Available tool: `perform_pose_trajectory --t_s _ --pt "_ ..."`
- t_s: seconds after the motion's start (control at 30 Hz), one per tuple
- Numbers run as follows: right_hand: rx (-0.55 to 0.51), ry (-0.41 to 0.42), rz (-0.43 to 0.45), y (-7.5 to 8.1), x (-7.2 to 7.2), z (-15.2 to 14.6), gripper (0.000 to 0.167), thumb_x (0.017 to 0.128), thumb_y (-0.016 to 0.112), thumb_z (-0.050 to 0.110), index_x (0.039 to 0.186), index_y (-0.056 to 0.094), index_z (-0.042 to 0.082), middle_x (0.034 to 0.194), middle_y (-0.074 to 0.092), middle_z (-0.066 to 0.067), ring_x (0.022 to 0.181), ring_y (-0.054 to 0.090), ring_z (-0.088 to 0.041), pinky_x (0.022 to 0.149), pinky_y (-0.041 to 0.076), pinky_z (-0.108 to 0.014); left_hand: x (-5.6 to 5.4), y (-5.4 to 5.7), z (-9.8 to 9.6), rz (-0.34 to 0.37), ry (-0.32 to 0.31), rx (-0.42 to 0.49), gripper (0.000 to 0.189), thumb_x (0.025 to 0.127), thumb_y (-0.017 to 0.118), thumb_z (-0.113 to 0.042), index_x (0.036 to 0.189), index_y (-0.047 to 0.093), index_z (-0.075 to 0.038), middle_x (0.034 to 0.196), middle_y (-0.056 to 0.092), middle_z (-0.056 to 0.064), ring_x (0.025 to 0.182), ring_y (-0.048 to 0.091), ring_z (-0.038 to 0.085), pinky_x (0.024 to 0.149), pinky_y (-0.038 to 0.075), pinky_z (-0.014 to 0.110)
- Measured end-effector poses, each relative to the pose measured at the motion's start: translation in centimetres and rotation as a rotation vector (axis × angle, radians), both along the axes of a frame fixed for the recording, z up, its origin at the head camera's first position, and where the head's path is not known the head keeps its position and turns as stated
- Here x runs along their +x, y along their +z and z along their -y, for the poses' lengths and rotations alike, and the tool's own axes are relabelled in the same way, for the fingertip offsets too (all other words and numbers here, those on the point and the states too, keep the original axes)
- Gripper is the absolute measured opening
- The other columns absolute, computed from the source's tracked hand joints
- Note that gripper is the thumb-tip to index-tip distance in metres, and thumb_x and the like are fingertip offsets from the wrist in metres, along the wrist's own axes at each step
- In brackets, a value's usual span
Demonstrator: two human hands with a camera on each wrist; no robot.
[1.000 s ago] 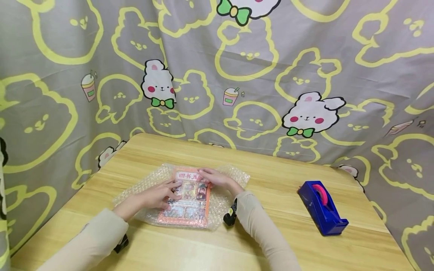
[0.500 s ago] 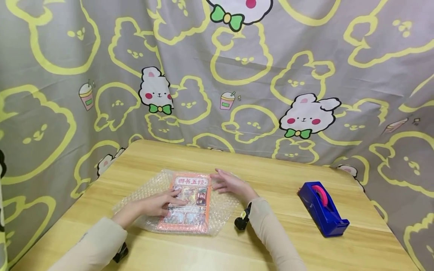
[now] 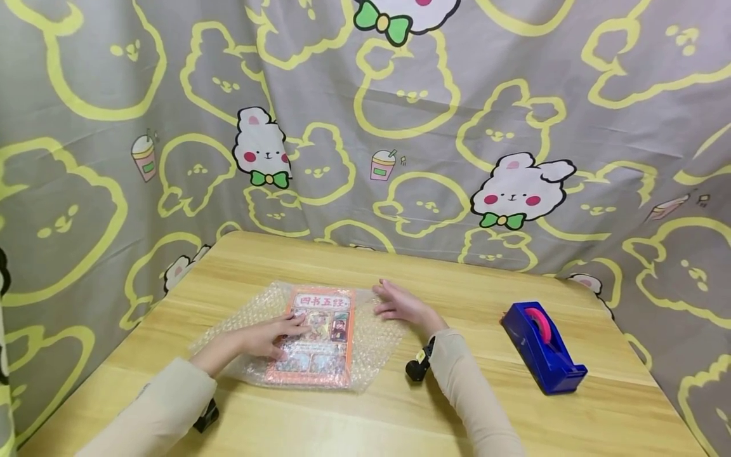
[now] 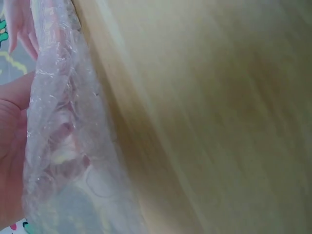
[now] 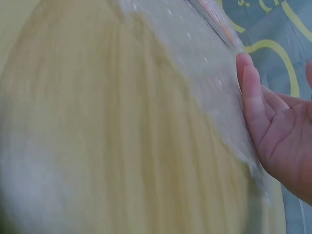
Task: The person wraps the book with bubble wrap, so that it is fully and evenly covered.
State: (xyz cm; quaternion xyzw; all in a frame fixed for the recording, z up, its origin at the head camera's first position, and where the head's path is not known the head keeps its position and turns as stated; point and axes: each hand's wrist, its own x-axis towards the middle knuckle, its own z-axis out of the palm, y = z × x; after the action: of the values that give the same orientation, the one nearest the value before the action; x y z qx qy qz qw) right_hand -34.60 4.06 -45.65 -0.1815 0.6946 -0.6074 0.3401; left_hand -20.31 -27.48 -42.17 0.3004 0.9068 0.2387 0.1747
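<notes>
An orange-bordered book (image 3: pixel 320 362) with a picture cover lies at the middle of the wooden table, inside clear bubble wrap (image 3: pixel 374 355) that spreads out on both sides of it. My left hand (image 3: pixel 268 335) rests on the wrapped cover with its fingers spread. In the left wrist view the thumb side of the left hand (image 4: pixel 12 141) shows beside the wrap's bumpy edge. Over the wrap's right part, my right hand (image 3: pixel 405 304) is held with loosely bent fingers and nothing in them. The right wrist view has the right hand's fingertips right at the film.
A blue tape dispenser (image 3: pixel 542 349) with a pink-cored roll stands to the right on the wooden table (image 3: pixel 457 406). A grey curtain (image 3: pixel 342 95) printed with yellow cartoon outlines hangs along the table's back and sides. A black camera (image 3: pixel 419 365) sits at the right wrist.
My right hand has moved off the book's top right corner, rightward over the bubble wrap. The left hand stays on the cover, its fingers shifting slightly.
</notes>
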Motion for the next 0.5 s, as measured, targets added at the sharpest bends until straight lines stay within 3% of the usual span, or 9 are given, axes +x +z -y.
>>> perform_pose_trajectory --t_s 0.37,0.5 --pt "0.013 -0.095 0.002 0.3 -0.4 -3.9 0.060 0.101 0.021 0.036 0.146 -0.002 0.003 0.150 0.012 -0.021 0.084 0.059 -0.013 0.072 0.050 -0.022 0.0 -0.1 -0.1 0.007 -0.001 -0.020 0.064 0.078 0.064 -0.002 0.137 0.039 -0.003 0.146 0.016 0.027 0.131 0.006 0.052 0.103 0.016 0.062" --pt "0.036 -0.155 -0.002 0.6 -0.4 -5.6 0.060 0.100 0.024 0.037 0.146 0.006 0.003 0.144 0.029 -0.022 0.072 0.054 -0.008 0.061 0.044 -0.018 -0.1 -0.2 0.1 0.015 0.000 -0.002 0.065 0.078 0.064 -0.002 0.137 0.038 -0.003 0.147 0.014 0.026 0.131 0.004 0.052 0.103 0.013 0.063"
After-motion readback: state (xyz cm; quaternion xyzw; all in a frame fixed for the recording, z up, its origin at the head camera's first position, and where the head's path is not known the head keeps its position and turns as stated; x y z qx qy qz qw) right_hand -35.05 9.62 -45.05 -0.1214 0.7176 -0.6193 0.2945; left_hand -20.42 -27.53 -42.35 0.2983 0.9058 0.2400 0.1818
